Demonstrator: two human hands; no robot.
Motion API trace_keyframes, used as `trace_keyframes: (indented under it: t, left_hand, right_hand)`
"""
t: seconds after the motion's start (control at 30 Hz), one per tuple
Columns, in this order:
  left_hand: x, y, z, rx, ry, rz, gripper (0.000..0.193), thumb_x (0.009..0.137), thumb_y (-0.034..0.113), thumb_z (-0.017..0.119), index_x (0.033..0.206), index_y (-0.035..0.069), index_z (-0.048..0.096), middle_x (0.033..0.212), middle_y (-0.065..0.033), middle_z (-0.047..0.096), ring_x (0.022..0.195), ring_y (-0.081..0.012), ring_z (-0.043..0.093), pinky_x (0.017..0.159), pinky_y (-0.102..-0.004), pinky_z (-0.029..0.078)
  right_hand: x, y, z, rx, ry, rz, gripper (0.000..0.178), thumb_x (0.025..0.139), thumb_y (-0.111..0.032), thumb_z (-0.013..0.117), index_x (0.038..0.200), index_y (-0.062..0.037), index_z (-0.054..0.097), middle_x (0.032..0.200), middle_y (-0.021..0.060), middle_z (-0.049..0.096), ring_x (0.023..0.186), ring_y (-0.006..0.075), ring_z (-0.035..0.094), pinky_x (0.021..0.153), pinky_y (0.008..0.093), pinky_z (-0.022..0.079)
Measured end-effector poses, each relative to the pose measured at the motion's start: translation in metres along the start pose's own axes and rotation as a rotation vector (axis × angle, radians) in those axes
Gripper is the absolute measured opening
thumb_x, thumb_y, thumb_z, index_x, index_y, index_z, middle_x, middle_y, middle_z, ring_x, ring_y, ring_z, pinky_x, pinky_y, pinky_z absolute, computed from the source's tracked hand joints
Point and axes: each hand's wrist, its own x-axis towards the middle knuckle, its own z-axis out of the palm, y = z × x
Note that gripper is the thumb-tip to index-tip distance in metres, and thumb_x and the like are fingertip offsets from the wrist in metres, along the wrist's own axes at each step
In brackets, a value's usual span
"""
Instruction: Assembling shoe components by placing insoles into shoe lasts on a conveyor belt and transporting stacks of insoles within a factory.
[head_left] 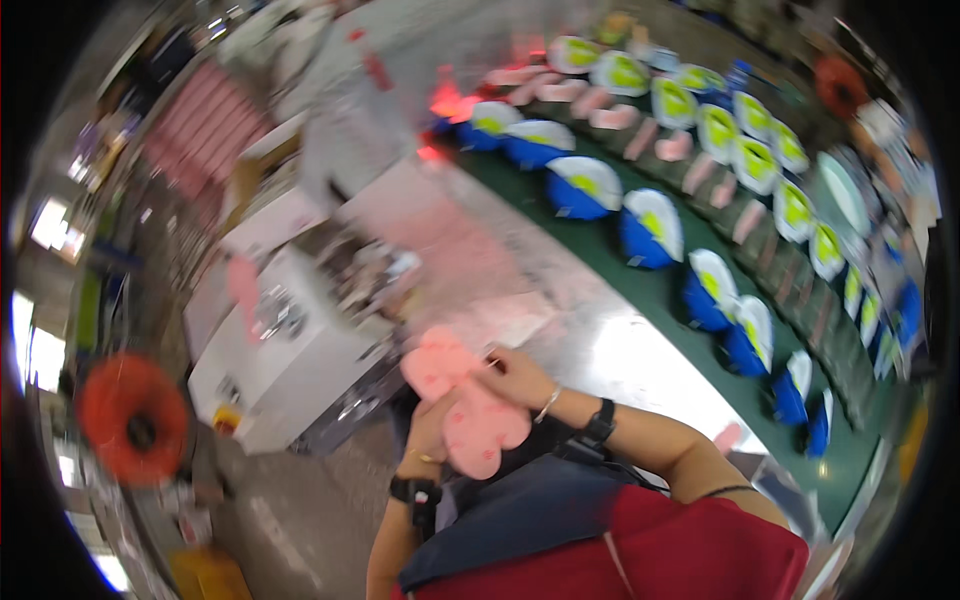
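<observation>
A flat pink lobed piece (486,425), foam-like and dotted with small red marks, is held in front of my body. My left hand (428,428) grips its near left side, the thumb lying over the top. At its upper right edge my right hand (518,378) has bent fingers closed on it. Whether it is one piece or several stacked cannot be made out. Both wrists wear dark straps. Close beyond the hands lies a metal worktable (590,310) with a pinkish sheet area.
A green conveyor belt (640,285) runs along the right, bearing rows of blue-and-white rounded items (652,228) with yellow-green insides and small pink pieces (673,147). Left stand a white machine (285,350), an open carton (265,165) and an orange round fan (133,418).
</observation>
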Motion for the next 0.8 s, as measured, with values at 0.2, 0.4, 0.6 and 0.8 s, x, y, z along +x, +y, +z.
trace_keyframes:
  t: [0.2,0.4,0.6,0.8]
  left_hand:
    - [-0.044,0.014,-0.029,-0.308,-0.091,-0.13,0.047,0.088,0.036,0.048,0.116,-0.002,0.051,0.093,-0.0122,0.059,0.086,-0.0308,0.064,0.073,-0.0424,0.054]
    - [-0.056,0.017,-0.031,-0.228,-0.106,-0.078,0.054,0.088,0.044,0.04,0.116,-0.001,0.05,0.097,-0.0117,0.057,0.086,-0.0312,0.063,0.072,-0.043,0.055]
    - [-0.058,0.023,-0.034,-0.281,-0.083,-0.094,0.05,0.09,0.041,0.039,0.117,0.001,0.049,0.097,-0.0112,0.057,0.089,-0.0308,0.063,0.074,-0.043,0.055]
    - [-0.052,0.016,-0.033,-0.302,-0.06,-0.049,0.049,0.094,0.045,0.046,0.118,0.002,0.048,0.096,-0.0107,0.058,0.095,-0.0304,0.062,0.078,-0.0421,0.054]
  right_hand:
    - [0.09,0.004,0.022,0.152,0.115,0.115,0.039,0.079,-0.029,0.064,0.096,0.0055,0.059,0.078,0.018,0.064,0.065,0.0236,0.062,0.061,0.0346,0.049]
    - [0.177,-0.007,0.043,0.127,0.179,0.119,0.045,0.077,-0.027,0.064,0.106,0.0066,0.057,0.09,0.0215,0.064,0.078,0.0281,0.066,0.068,0.0349,0.05]
    - [0.17,-0.018,-0.005,-0.234,0.16,-0.003,0.035,0.079,-0.024,0.063,0.098,0.0039,0.057,0.1,0.0216,0.061,0.087,0.0333,0.062,0.076,0.041,0.049]
    - [0.173,-0.027,-0.014,-0.615,0.295,-0.27,0.036,0.079,-0.033,0.065,0.092,0.0004,0.061,0.094,0.0244,0.062,0.086,0.0401,0.06,0.075,0.0419,0.048]
